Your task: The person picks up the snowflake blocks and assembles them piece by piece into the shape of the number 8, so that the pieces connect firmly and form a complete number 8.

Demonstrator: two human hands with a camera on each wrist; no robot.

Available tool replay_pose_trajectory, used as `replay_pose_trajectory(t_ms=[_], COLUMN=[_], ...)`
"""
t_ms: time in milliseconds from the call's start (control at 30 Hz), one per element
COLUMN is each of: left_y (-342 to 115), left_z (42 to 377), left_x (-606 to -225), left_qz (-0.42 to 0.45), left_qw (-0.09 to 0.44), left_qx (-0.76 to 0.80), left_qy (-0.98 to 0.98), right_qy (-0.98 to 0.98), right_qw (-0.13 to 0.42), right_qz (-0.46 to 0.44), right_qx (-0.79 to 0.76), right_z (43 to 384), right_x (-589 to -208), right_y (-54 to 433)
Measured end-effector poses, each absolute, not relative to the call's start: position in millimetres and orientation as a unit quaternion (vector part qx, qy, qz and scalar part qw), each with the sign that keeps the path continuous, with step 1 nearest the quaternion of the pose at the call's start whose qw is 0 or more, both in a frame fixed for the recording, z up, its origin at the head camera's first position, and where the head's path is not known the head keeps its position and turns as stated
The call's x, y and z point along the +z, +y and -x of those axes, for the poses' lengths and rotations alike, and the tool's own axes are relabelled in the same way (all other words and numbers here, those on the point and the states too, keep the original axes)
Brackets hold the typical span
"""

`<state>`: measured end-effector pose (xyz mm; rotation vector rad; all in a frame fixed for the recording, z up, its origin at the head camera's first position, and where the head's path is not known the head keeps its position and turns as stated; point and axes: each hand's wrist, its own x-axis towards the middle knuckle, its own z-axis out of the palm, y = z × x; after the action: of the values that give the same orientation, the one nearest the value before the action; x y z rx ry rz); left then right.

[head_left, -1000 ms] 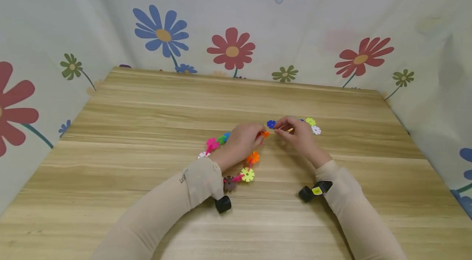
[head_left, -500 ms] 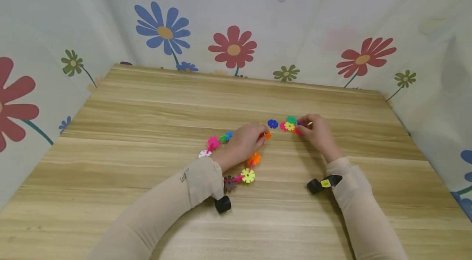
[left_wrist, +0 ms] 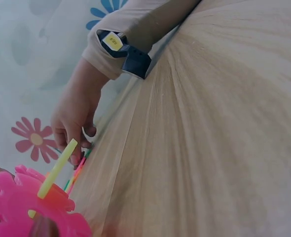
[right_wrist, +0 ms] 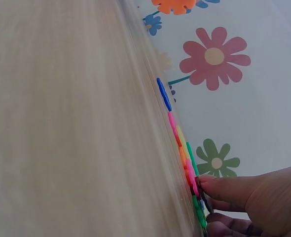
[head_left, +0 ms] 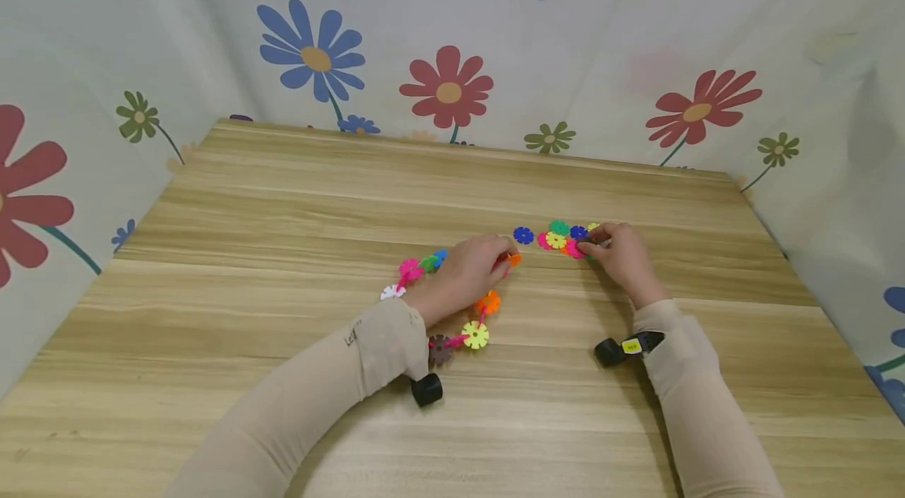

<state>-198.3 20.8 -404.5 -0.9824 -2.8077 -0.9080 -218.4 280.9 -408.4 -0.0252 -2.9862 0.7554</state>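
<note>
My left hand (head_left: 472, 272) grips the end of a loop of notched plastic flower discs joined by short pieces. An orange disc (head_left: 514, 259) shows at its fingertips. Near that hand in the left wrist view are a pink disc (left_wrist: 12, 207) and a thin yellow rod (left_wrist: 59, 168) poking through it. Out to the right, my right hand (head_left: 625, 258) pinches a dark disc (right_wrist: 200, 190) at the edge of a pile of loose discs (head_left: 556, 240). Part of the loop is hidden under my left hand and wrist.
A single blue disc (head_left: 523, 236) lies left of the pile on the wooden table (head_left: 283, 192). The loop's yellow-green disc (head_left: 475, 335) and brown disc (head_left: 440, 349) lie near my left wrist. A flower-printed cloth (head_left: 587, 50) stands behind the table.
My right hand has moved right, from beside the left fingertips to the loose pile, and now pinches a dark disc there. My left hand has stayed nearly still with the loop.
</note>
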Motion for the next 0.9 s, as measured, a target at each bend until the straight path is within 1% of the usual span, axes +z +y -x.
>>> replay_pose_trajectory(t_ms=[200, 300, 533, 767, 900], left_y=[22.1, 22.2, 22.0, 21.5, 21.7], left_z=[198.7, 198.5, 198.2, 199.4, 200.0], left_x=[-404.7, -403.6, -402.1, -402.3, -402.5], left_qz=[0.315, 0.310, 0.302, 0.305, 0.307], left_qw=[0.009, 0.001, -0.008, -0.005, -0.007], left_qx=[-0.293, -0.296, -0.304, -0.297, -0.289], left_qy=[-0.903, -0.903, -0.904, -0.905, -0.907], right_qy=[-0.958, -0.945, -0.901, -0.864, -0.849], right_qw=[0.048, 0.046, 0.001, -0.044, -0.058], right_qz=[0.011, 0.008, -0.009, -0.070, -0.099], right_qx=[0.281, 0.323, 0.433, 0.497, 0.515], right_z=[216.6, 216.4, 215.2, 211.2, 208.2], right_x=[-409.8, -408.8, -403.8, -402.8, -402.8], right_y=[282.1, 281.7, 272.8, 250.7, 242.4])
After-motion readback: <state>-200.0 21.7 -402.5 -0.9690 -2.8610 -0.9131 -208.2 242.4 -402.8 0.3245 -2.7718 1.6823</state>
